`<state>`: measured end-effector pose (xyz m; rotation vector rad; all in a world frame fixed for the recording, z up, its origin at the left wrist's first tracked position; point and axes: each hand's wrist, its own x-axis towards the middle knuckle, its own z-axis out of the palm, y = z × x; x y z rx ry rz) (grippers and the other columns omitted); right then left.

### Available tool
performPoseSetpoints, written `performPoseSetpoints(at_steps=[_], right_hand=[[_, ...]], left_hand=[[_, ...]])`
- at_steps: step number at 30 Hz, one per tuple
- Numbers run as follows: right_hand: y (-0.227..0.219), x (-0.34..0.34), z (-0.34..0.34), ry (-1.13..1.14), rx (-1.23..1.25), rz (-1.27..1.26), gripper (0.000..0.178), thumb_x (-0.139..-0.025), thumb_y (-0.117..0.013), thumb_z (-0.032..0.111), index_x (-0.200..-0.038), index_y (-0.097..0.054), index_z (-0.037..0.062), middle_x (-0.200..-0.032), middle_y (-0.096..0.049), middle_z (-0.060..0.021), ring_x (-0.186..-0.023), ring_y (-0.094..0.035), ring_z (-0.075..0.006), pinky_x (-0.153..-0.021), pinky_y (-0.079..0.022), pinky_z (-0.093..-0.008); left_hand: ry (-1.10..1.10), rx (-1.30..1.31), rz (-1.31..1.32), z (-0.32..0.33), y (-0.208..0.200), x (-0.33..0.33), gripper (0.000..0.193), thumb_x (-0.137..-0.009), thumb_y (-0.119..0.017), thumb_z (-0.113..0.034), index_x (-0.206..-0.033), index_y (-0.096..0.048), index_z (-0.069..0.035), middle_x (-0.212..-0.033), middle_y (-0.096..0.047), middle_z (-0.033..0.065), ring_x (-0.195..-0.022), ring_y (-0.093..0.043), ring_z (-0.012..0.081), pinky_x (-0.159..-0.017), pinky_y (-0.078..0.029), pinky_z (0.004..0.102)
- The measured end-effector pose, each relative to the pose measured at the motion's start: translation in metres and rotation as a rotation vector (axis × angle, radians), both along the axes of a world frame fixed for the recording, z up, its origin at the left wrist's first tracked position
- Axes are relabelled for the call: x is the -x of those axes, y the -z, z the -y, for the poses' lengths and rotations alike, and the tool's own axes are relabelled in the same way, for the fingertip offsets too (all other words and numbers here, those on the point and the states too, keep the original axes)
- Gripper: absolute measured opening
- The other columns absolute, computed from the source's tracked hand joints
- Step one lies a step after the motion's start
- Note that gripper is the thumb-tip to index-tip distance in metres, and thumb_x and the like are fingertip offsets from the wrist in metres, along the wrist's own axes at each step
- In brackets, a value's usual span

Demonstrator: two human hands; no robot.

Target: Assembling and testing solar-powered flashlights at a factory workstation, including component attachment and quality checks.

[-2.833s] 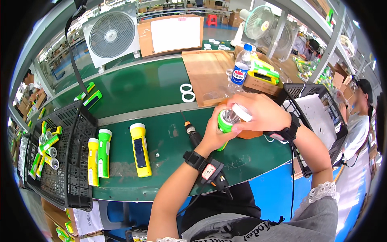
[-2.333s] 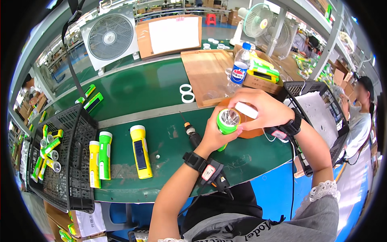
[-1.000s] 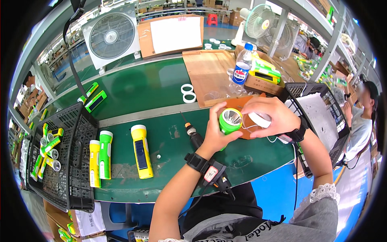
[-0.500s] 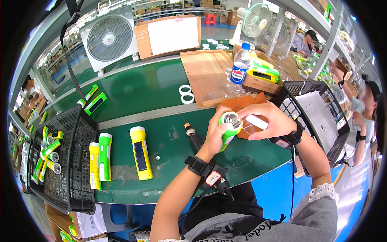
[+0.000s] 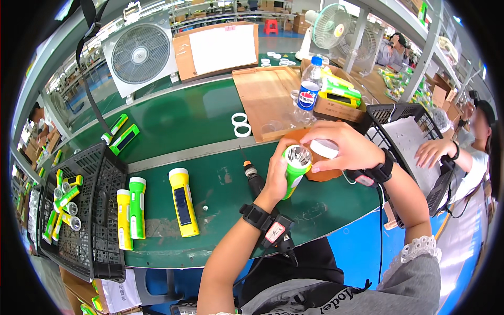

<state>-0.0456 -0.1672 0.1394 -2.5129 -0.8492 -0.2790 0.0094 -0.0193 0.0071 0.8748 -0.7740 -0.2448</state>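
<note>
My left hand [image 5: 276,173] is wrapped around a green flashlight [image 5: 295,178], holding it upright-tilted with its shiny reflector facing up. Just right of that head, my right hand [image 5: 354,149] pinches a round white ring-like cap [image 5: 324,148] between thumb and fingers. The cap is tilted close above the flashlight's rim; whether they touch I cannot tell. A corded screwdriver [image 5: 254,178] lies beside my left hand, partly hidden by it. Under my right hand sits an orange-brown dish-like piece [image 5: 324,175], mostly covered.
On the bench left stand a yellow flashlight [image 5: 184,205], a green one [image 5: 137,210] and another yellow one [image 5: 124,220]. A black crate [image 5: 107,210] holds several flashlights. Two white rings [image 5: 242,130], a bottle [image 5: 308,92] and a black basket [image 5: 375,126] with a co-worker's hand [image 5: 436,154] lie beyond.
My right hand has tipped the white cap from edge-on to showing its round face. A co-worker's hand has come over the basket at the right. My left hand keeps its grip.
</note>
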Motion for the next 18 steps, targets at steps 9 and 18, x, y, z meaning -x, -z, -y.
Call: performPoseSetpoints(at_steps=[9,18], right_hand=[[-0.01,-0.006,-0.019,0.003,0.181,-0.045,0.047,-0.062,-0.075,0.025,-0.101,-0.057,0.0071,-0.091,-0.058,-0.0088,-0.084,-0.057,-0.0289,-0.073,-0.045,-0.0349],[0.011,-0.012,-0.012,-0.071,-0.036,-0.031,0.051,-0.061,-0.076,0.025,-0.105,-0.058,0.0056,-0.093,-0.059,-0.0096,-0.086,-0.058,-0.0263,-0.074,-0.045,-0.0323]], left_hand=[[-0.101,-0.058,0.223,0.0,0.001,-0.004,0.081,-0.075,-0.042,-0.071,-0.109,-0.039,0.002,-0.102,-0.051,0.0099,-0.097,-0.051,0.014,-0.083,-0.041,0.0262],[-0.154,-0.027,0.112,-0.002,0.0,-0.001,0.06,-0.079,-0.052,-0.052,-0.107,-0.043,0.001,-0.097,-0.053,0.0087,-0.091,-0.05,0.013,-0.08,-0.04,0.027]])
